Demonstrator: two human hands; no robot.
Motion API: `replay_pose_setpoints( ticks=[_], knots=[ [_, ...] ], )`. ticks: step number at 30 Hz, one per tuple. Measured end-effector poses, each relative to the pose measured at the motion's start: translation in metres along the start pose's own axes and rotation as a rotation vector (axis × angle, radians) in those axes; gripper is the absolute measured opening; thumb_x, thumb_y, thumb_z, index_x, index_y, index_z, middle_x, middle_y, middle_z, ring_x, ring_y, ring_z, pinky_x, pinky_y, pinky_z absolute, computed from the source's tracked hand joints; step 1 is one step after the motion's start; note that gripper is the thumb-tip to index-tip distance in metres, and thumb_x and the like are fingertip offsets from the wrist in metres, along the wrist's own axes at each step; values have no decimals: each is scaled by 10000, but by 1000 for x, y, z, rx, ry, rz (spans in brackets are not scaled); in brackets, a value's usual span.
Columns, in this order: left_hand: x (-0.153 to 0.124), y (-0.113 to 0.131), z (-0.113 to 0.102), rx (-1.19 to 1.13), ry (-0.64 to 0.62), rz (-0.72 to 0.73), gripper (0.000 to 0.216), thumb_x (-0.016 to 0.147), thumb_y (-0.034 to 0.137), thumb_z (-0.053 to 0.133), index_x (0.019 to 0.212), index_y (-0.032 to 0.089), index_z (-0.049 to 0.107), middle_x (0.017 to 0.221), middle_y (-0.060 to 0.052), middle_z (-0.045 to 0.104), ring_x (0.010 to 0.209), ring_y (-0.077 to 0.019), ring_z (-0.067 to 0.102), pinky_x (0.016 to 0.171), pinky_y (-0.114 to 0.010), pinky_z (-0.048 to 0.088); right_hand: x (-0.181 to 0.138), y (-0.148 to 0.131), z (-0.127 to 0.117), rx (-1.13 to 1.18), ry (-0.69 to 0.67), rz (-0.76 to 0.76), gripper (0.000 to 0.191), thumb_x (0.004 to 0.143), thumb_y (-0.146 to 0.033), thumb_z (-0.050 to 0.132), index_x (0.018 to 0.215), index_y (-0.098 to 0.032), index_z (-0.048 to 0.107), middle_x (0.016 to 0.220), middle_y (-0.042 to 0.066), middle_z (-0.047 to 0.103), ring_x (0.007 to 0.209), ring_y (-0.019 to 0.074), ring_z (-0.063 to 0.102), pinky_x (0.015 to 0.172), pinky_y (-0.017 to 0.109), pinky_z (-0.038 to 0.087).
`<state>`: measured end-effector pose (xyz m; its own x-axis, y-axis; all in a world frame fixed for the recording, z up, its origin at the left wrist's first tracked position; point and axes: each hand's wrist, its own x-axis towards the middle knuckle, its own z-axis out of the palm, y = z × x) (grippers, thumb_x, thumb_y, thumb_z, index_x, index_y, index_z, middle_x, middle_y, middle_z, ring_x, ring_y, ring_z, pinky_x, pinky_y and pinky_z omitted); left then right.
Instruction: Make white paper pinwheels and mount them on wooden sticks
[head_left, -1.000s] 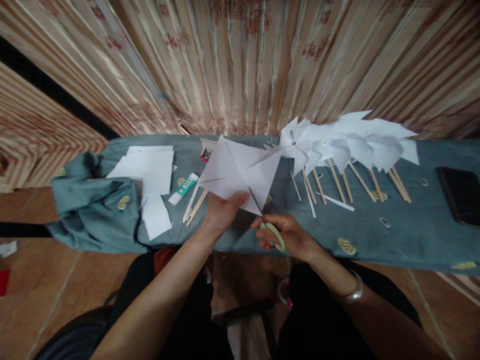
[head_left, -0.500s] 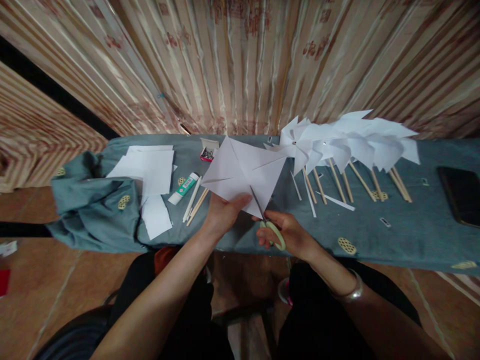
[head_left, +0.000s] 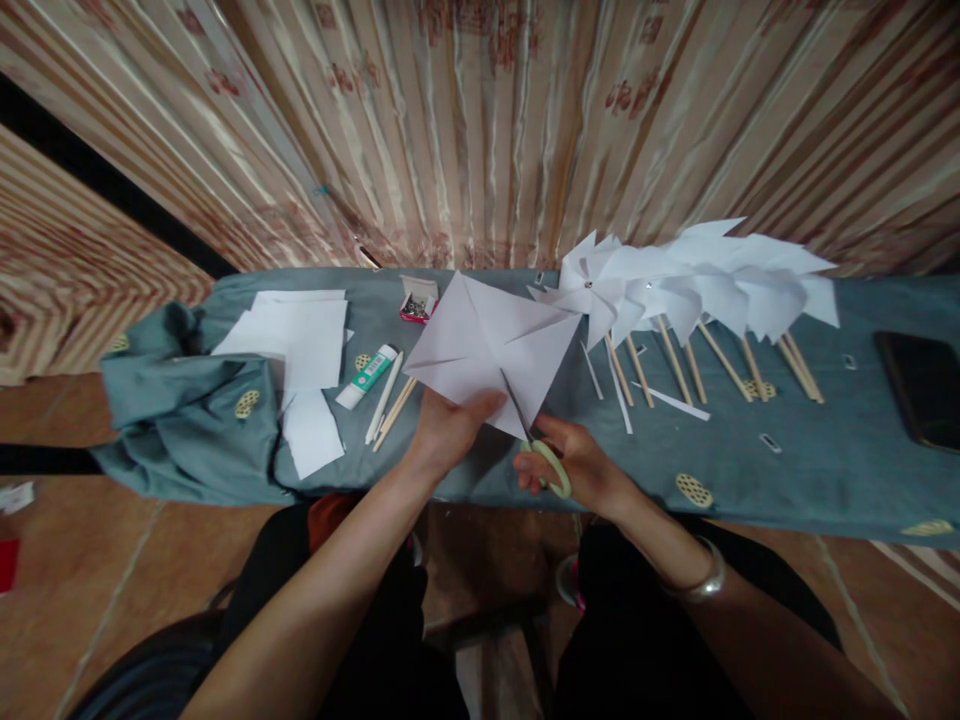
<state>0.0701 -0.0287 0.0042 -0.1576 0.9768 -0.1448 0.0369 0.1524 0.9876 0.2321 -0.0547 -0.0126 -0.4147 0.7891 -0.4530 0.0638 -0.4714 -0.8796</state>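
Note:
A square sheet of white paper (head_left: 491,335) is pinched by its near left edge in my left hand (head_left: 450,425), the thumb on top and the other fingers hidden beneath. Slits run inward from its corners. My right hand (head_left: 577,460) grips scissors (head_left: 551,468) with pale green handles. Their blades lie at the sheet's near corner, pointing toward its middle. To the right, several white paper pinwheels (head_left: 675,285) on wooden sticks rest in an overlapping row.
Left of the sheet lie a glue tube (head_left: 367,377), wooden sticks (head_left: 395,412) and an open small box of metal pins (head_left: 417,302). Farther left are white paper sheets (head_left: 307,335). Paper strips (head_left: 670,401) lie below the pinwheels; a dark phone (head_left: 921,388) sits far right.
The paper sheet has shifted slightly to the right in my left hand's grip. My right hand and the scissors have barely moved.

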Motion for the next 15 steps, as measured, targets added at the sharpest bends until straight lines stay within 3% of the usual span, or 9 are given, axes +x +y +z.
replay_pose_setpoints(
  ticks=[8, 15],
  knots=[
    [1, 0, 1, -9, 8, 9, 221, 592, 278, 730, 779, 210, 633, 799, -47, 701, 735, -229, 634, 714, -371, 536, 0, 1, 1, 4, 5, -16, 415, 593, -463, 800, 730, -192, 517, 511, -39, 618, 408, 90, 526, 393, 194, 379],
    [-1, 1, 1, 7, -14, 8, 230, 593, 263, 727, 797, 213, 633, 809, -43, 700, 752, -230, 625, 726, -373, 532, 1, 1, 1, 25, 14, -3, 406, 580, -444, 793, 779, -185, 551, 509, -35, 622, 405, 94, 524, 387, 195, 377]
  ],
)
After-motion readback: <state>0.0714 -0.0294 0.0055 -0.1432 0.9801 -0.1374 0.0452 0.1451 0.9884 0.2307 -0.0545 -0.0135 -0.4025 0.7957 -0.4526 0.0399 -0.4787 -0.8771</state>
